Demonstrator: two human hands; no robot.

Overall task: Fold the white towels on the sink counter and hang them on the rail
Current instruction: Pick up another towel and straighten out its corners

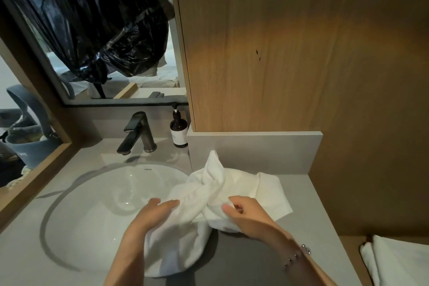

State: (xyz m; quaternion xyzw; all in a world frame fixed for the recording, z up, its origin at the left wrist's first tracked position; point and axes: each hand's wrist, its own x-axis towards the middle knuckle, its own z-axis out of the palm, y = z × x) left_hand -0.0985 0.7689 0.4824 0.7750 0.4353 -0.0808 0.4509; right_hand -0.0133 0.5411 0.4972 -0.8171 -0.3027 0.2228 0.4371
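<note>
A crumpled white towel (pixel 209 193) lies on the grey counter (pixel 308 220), partly draped over the right rim of the sink (pixel 111 193). Another white towel (pixel 274 193) lies flatter under it toward the right. My left hand (pixel 157 211) rests on the crumpled towel's left side with fingers nearly straight. My right hand (pixel 243 213) pinches a fold of the same towel between thumb and fingers. No rail is in view.
A dark faucet (pixel 137 132) and a brown pump bottle (pixel 178 130) stand behind the sink. A wooden wall panel (pixel 301 53) rises at the right above a low grey backsplash. More white fabric (pixel 399 262) lies lower right. A mirror (pixel 92 30) reflects a black plastic bag.
</note>
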